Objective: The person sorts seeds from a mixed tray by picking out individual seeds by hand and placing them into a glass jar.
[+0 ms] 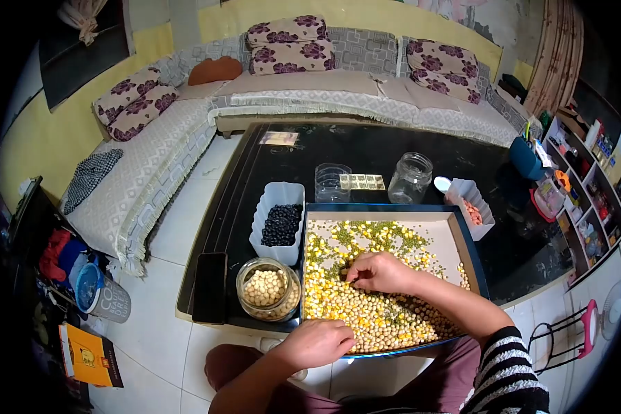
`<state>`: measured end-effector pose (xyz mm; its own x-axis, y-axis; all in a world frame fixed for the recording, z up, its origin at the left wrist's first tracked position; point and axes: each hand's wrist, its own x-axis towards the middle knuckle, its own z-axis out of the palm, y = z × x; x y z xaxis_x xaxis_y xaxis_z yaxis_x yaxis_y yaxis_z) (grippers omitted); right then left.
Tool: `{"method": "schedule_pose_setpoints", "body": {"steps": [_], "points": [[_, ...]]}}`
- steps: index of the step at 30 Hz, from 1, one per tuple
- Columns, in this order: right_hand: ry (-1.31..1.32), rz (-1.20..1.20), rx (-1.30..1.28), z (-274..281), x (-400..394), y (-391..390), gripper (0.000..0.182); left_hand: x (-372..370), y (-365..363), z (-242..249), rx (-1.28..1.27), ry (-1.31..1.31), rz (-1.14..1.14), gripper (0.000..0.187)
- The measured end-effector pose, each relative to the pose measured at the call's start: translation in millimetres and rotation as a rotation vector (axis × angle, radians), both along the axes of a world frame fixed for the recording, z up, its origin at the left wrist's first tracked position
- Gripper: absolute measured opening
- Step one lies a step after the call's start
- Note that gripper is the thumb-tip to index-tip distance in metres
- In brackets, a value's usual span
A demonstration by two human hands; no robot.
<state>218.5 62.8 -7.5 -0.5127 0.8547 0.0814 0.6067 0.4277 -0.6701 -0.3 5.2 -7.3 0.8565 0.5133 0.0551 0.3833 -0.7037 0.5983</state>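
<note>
A shallow box [472, 255] with a dark blue rim holds a mix of pale soybeans [366, 317], yellow and white corn kernels [317, 259] and small green mung beans [393, 238]. My right hand [381, 271] is down in the mix near the middle, thumb and fingers pinched together; what lies between them is hidden. At the front left edge of the box rests my left hand [317, 343], its fingers curled closed over the soybeans. I cannot see what they hold. Left of the box stands a glass jar [269, 290] partly filled with soybeans.
Beside the jar lie a black phone [210, 288] and a plastic container [261, 214] of black beans. Behind the box are two clear jars [410, 178] [332, 183] and a pill-like tray [363, 181]. A container of pink peanuts [472, 211] sits right. A sofa [297, 100] lines the wall.
</note>
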Motion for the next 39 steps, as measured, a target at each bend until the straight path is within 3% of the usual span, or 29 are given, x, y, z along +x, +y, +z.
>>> {"method": "schedule_pose_setpoints", "body": {"steps": [4, 12, 20, 24, 32, 34, 37, 39], "points": [[-0.078, 0.035, 0.092, -15.0, -0.8, -0.4, 0.013, 0.5, 1.3, -1.0, -0.030, -0.019, 0.001, 0.023], [-0.211, -0.005, 0.031, -7.4, 3.0, -3.6, 0.011, 0.8, 1.9, -1.8, -0.065, -0.005, 0.002, 0.022], [-0.075, -0.119, 0.034, -8.3, 6.6, -3.0, 0.009, 0.6, 2.8, -1.5, -0.069, -0.009, -0.013, 0.023], [0.172, -0.117, -0.045, 10.0, -2.7, 1.8, 0.007, 0.3, 1.8, -4.5, -0.044, -0.003, -0.017, 0.023], [0.390, 0.103, 0.201, 81.3, -85.0, 16.1, 0.005, 0.5, 1.1, -3.7, -0.061, -0.026, 0.001, 0.022], [0.304, 0.189, 0.219, 85.7, -98.3, 18.8, 0.010, 0.4, 1.2, -2.2, -0.060, -0.032, 0.001, 0.021], [0.254, 0.200, 0.282, 80.8, -100.3, 20.0, 0.011, 0.3, 1.2, -0.9, -0.062, -0.032, 0.001, 0.021], [0.340, 0.085, 0.317, 77.2, -87.2, 19.3, 0.012, 0.1, 2.3, -1.6, -0.065, -0.034, 0.002, 0.021]]}}
